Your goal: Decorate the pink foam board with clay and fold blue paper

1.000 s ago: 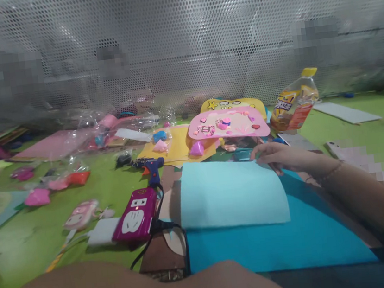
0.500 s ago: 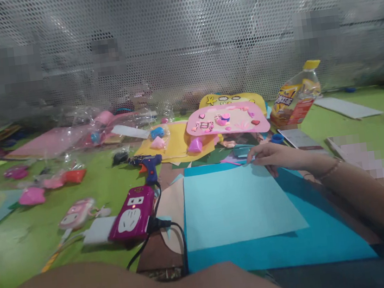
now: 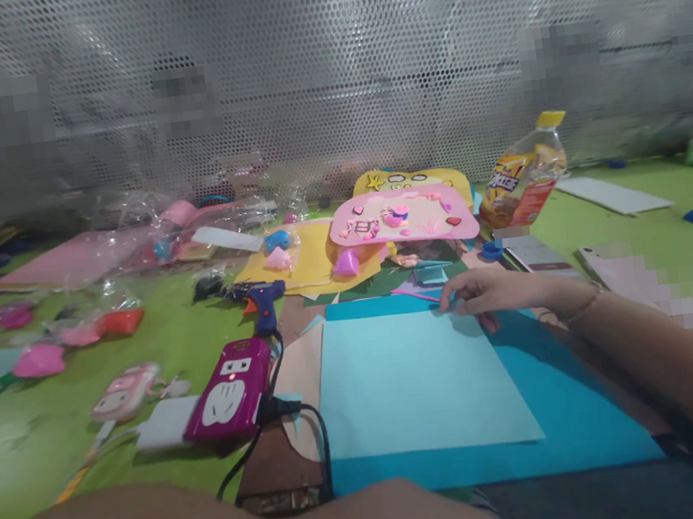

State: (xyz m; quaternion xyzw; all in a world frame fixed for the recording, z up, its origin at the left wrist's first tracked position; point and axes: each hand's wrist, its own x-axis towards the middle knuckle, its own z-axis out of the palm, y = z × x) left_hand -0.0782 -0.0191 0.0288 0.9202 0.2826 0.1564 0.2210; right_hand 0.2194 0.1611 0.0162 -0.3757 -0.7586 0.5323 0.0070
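My right hand [image 3: 474,294] reaches in from the right, fingers curled and pinched at the top right edge of a light blue sheet [image 3: 418,385]. That sheet lies flat over a larger, darker blue sheet [image 3: 566,401]. A thin pink stick-like thing [image 3: 415,295] lies just left of my fingertips; whether they touch it, I cannot tell. Behind the hand sits a small light blue folded piece [image 3: 433,271]. My left hand is out of view; bare skin crosses the bottom edge.
At left are a magenta power strip [image 3: 230,392] with black cord, a white charger [image 3: 165,425] and a blue glue gun [image 3: 268,303]. A decorated pink board [image 3: 418,225] leans at the back beside a tilted bottle [image 3: 526,178]. Phones [image 3: 542,256] lie at right.
The light blue sheet has slid slightly toward me over the darker sheet, with my right hand still at its top edge. The view has shifted a little.
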